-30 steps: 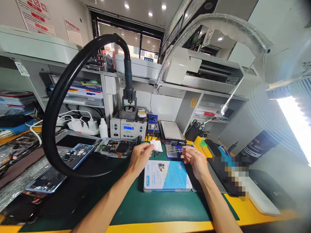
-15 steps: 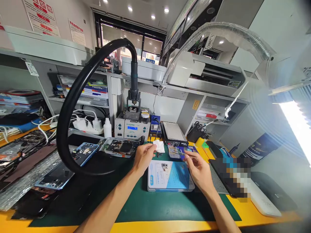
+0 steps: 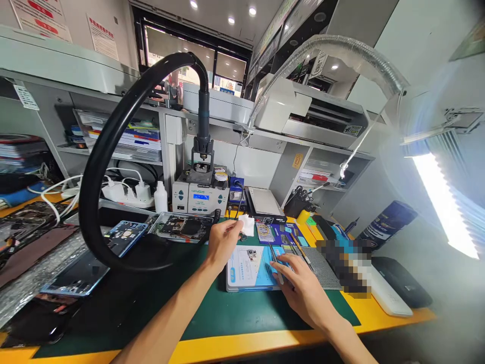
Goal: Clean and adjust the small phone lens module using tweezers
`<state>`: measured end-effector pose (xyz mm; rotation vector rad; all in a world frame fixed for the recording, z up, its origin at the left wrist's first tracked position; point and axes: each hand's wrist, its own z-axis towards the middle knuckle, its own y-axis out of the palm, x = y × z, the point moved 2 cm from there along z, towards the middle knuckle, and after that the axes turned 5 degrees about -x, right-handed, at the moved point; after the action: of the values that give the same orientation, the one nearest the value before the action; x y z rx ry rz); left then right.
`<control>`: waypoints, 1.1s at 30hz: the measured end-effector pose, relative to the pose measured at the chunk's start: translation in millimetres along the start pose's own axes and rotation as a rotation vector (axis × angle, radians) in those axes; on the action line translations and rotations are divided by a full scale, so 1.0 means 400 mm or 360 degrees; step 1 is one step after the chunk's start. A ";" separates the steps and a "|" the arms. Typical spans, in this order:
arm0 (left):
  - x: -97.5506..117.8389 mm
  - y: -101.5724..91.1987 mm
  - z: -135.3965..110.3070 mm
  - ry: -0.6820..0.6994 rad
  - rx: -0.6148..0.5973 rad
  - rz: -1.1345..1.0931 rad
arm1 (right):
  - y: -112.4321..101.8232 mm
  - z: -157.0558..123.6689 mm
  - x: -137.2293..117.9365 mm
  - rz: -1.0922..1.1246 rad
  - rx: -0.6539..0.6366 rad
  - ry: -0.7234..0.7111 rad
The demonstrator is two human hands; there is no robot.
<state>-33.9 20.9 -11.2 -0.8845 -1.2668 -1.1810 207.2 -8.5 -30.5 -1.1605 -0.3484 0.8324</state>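
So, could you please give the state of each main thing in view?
Tissue, pinched in the left hand
Tweezers, touching the right hand, grip unclear
Box, shut
Station display, lit
Handle, in its holder
Bottle, upright
Power strip, plugs in
Lamp, lit
Ceiling lights, lit

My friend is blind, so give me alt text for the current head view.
A person's left hand pinches a white tissue while the right hand holds tweezers over a blue-and-white box on a green mat. Behind stands a grey unit with a lit display.
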 end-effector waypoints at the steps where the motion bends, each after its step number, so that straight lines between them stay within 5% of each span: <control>1: 0.003 0.000 -0.002 -0.0001 -0.0001 -0.0001 | -0.005 0.003 -0.005 0.0005 -0.0024 -0.0004; 12: 0.007 0.007 -0.006 -0.0050 -0.0060 -0.0112 | -0.039 0.031 -0.033 -0.0042 -0.0338 0.0085; 18: -0.003 0.014 -0.006 -0.0112 -0.0181 -0.0272 | -0.045 0.036 -0.039 0.0055 -0.0303 0.0129; 23: 0.007 0.020 -0.016 -0.0075 -0.0340 -0.0314 | -0.056 0.085 -0.036 0.0552 0.0037 0.0524; 26: 0.015 0.030 -0.028 -0.0042 -0.0486 -0.0319 | -0.043 0.135 -0.036 0.1174 0.0018 0.0809; 29: 0.016 0.040 -0.036 -0.0037 -0.0587 -0.0315 | -0.027 0.178 -0.038 0.1620 0.0020 0.0834; 33: 0.007 0.044 -0.035 -0.0057 -0.0599 -0.0313 | -0.021 0.199 -0.031 0.1693 0.0090 0.0828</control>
<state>-14.0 10.5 -8.3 -1.0739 -1.1994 -1.6005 151.5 34.3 10.3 -1.4462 0.7951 1.3705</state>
